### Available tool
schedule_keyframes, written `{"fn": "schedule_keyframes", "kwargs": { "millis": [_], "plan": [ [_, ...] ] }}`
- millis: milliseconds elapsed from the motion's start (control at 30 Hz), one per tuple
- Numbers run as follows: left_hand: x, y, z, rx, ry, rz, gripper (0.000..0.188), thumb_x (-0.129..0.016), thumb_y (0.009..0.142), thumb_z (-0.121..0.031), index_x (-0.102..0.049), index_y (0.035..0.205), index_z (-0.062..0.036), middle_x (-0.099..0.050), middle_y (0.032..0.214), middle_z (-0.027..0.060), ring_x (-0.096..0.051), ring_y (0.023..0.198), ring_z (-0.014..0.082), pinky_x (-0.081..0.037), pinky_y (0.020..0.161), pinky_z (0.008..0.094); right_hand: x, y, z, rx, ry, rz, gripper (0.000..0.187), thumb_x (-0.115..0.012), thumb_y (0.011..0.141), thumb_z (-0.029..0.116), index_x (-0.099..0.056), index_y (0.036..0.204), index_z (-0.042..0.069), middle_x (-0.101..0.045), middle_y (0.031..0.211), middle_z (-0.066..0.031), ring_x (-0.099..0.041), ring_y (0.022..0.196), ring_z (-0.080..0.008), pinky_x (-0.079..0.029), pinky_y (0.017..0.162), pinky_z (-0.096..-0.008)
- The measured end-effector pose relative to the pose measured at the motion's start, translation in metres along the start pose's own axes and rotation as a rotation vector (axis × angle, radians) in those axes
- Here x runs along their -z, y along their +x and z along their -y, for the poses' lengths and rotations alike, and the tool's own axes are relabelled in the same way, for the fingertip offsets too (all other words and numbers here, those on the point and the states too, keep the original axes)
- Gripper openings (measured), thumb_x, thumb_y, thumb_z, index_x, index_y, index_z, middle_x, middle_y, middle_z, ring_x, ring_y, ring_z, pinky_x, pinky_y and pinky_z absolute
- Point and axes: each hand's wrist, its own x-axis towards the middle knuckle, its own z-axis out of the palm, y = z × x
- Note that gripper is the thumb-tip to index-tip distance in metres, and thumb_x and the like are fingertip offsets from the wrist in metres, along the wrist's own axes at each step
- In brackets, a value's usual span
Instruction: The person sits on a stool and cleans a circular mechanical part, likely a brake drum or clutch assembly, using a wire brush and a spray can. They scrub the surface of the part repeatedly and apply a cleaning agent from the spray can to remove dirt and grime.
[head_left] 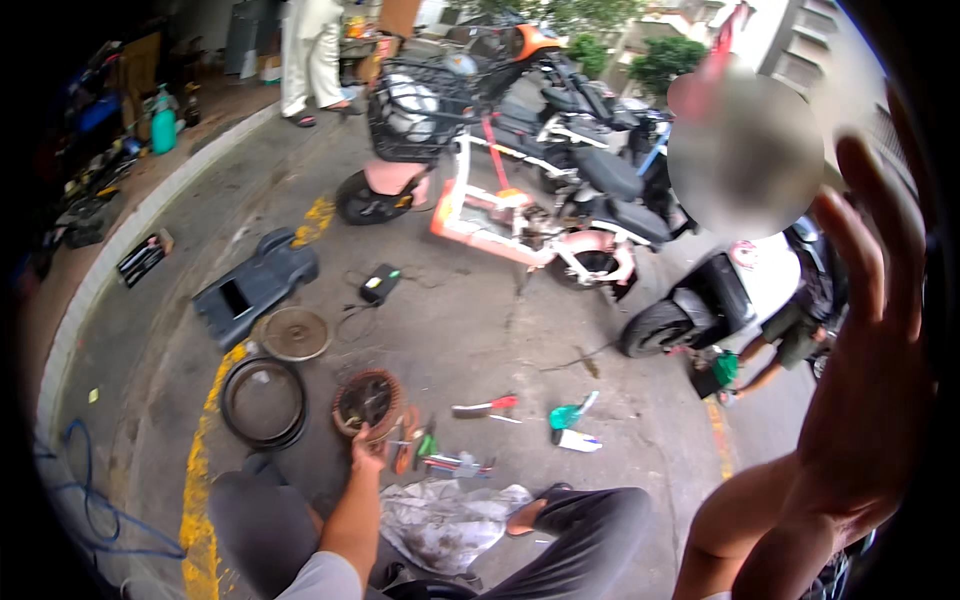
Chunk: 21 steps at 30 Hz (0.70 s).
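My left hand point(369, 450) reaches down between my knees and grips the near rim of a copper-wound motor stator point(367, 402), a reddish-brown ring with a dark centre. Whether the stator rests on the ground or is slightly lifted, I cannot tell. Raised close on the right side, my right hand point(865, 290) is open, its fingers stretched upward and nothing in it. Beside the stator lie orange-handled pliers point(405, 440), a green-handled tool point(427, 442) and several thin tools. A dirty white cloth point(450, 525) is spread between my feet.
Left of the stator are a black wheel rim point(263, 402), a round metal cover point(294, 333) and a grey plastic housing point(255, 285). A red-handled tool point(487, 406) and a white-green container point(575, 438) lie right. Scooters point(500, 220) stand ahead; another person crouches at right.
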Motion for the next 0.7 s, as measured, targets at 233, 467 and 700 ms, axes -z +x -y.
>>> {"fn": "schedule_keyframes", "kwargs": {
  "millis": [233, 467, 700],
  "plan": [
    [0.002, -0.012, 0.028, 0.107, 0.106, -0.035, 0.030, -0.075, 0.090, -0.048, -0.069, 0.107, -0.0240, -0.070, 0.107, -0.0094, -0.064, 0.102, 0.0139, -0.053, 0.090, 0.0363, -0.010, 0.026, 0.004, 0.071, -0.099, 0.075, 0.077, -0.079, 0.080, 0.040, -0.052, 0.138, -0.001, -0.063, 0.125, -0.0240, -0.063, 0.113, -0.0347, -0.050, 0.097, -0.0449],
    [0.019, -0.017, 0.037, 0.138, 0.137, 0.023, 0.030, -0.074, 0.089, -0.051, -0.070, 0.100, -0.0240, -0.072, 0.096, -0.0116, -0.066, 0.092, 0.0135, -0.055, 0.083, 0.0365, -0.021, 0.039, 0.014, 0.093, -0.159, 0.099, 0.071, -0.076, 0.083, 0.036, -0.051, 0.137, -0.001, -0.064, 0.121, -0.0238, -0.063, 0.109, -0.0346, -0.051, 0.094, -0.0453],
    [-0.009, -0.001, -0.003, 0.136, 0.244, 0.051, 0.031, -0.079, 0.086, -0.048, -0.071, 0.101, -0.0223, -0.072, 0.097, -0.0111, -0.065, 0.093, 0.0125, -0.055, 0.082, 0.0355, -0.018, 0.026, 0.006, 0.047, -0.171, 0.075, 0.065, -0.073, 0.085, 0.032, -0.050, 0.137, -0.001, -0.065, 0.117, -0.0236, -0.064, 0.106, -0.0344, -0.051, 0.091, -0.0457]
  ]
}}
